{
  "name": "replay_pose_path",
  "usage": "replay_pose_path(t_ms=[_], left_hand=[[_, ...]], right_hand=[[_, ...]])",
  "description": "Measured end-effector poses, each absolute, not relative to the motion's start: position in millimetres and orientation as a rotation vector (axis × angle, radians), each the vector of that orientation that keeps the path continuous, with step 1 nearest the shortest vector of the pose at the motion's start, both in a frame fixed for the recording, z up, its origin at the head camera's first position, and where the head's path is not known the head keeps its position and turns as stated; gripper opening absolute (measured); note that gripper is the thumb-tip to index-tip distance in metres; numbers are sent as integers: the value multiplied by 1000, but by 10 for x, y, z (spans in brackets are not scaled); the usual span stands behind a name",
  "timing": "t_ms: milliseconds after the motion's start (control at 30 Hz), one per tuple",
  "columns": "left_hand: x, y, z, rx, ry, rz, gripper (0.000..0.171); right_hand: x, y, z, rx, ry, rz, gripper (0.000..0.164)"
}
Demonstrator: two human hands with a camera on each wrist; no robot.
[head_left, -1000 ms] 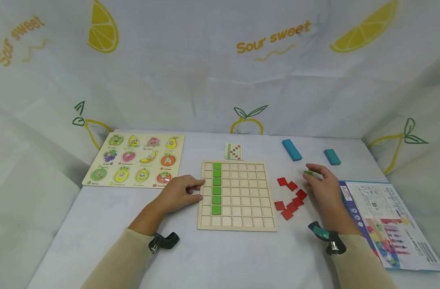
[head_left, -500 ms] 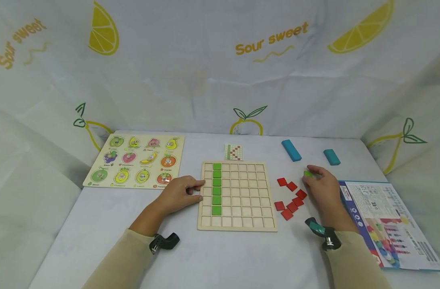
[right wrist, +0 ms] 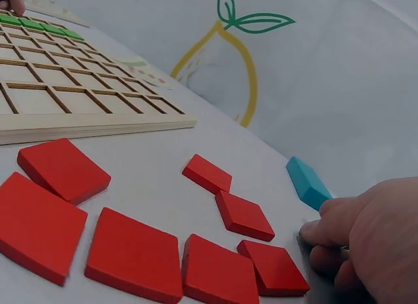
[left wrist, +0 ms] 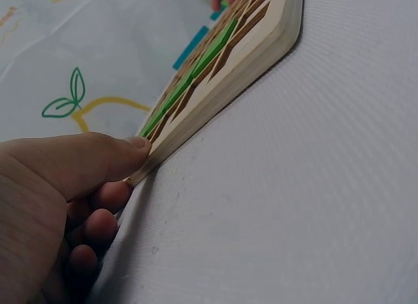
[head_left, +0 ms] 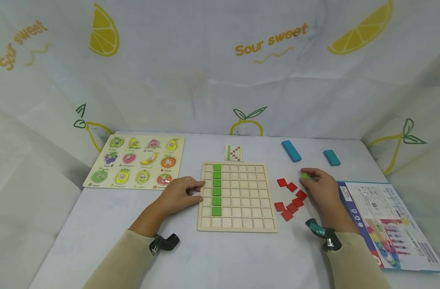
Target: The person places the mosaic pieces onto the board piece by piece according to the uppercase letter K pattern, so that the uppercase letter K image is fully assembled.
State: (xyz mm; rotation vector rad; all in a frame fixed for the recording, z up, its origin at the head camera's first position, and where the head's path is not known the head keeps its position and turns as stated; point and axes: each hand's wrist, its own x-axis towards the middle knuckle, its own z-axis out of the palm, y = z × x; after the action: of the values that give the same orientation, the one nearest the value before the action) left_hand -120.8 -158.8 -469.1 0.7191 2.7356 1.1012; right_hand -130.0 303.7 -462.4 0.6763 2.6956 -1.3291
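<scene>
A wooden grid board lies flat, with a column of green square tiles in its second column from the left. My left hand holds the board's left edge, thumb and index finger against it; in the left wrist view the thumb lies along the rim and the other fingers curl below. To the right of the board, my right hand pinches a green tile between thumb and index finger. Several red square tiles lie loose between the board and that hand.
Behind the board lies a small pattern card. Two blue blocks rest at the back right. A fruit picture board occupies the left side, and a printed box or booklet lies beside the right forearm.
The green tile has tilted in my right hand's fingers, its face now showing more, and the fingertips have shifted slightly left. My left hand stays at the board's edge.
</scene>
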Motion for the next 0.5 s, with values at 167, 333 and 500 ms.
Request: replay_pose_path(t_ms=[167, 333, 500], left_hand=[[-1205, -1589, -4688, 701, 2738, 1099, 52], [-1207, -1595, -4693, 699, 2743, 1097, 52], [-1205, -1593, -4692, 700, 2735, 1097, 52]], right_hand=[[-1278, 3030, -4651, 656, 2730, -1319, 41], [-1241, 3028, -4641, 609, 2731, -1369, 38], [-1205, 3071, -4617, 600, 2658, -1443, 40]])
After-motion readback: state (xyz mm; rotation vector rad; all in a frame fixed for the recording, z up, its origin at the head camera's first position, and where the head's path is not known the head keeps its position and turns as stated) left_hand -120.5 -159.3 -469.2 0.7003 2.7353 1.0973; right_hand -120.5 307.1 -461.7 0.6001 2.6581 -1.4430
